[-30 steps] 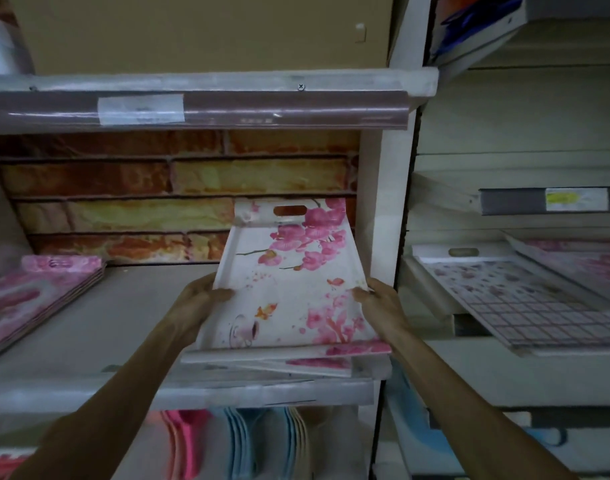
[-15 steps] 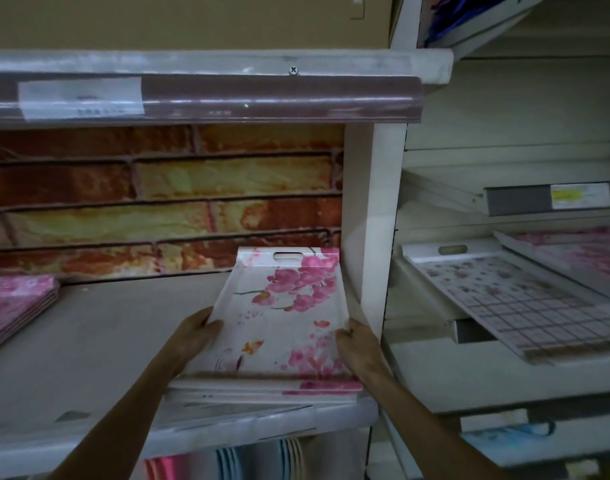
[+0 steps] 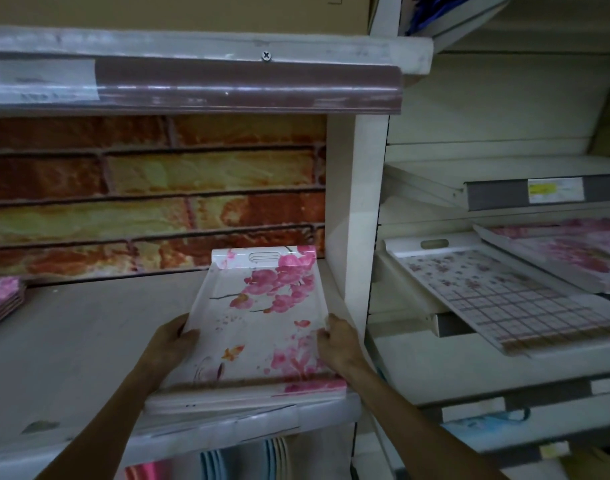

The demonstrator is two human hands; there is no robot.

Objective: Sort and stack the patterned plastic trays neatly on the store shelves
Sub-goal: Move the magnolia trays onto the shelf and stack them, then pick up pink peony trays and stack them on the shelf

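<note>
A white plastic tray (image 3: pixel 258 317) printed with pink blossoms lies atop a small stack, seemingly alike, on the shelf (image 3: pixel 81 341), gripped at its sides by left hand (image 3: pixel 173 341) and right hand (image 3: pixel 336 342).

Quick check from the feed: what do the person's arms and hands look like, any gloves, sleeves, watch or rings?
Both are bare. The left hand and right hand wear no gloves, and no rings show, though the light is dim. Both forearms are uncovered as far as the frame's lower edge: no sleeves, watch or wristband in view.
</note>
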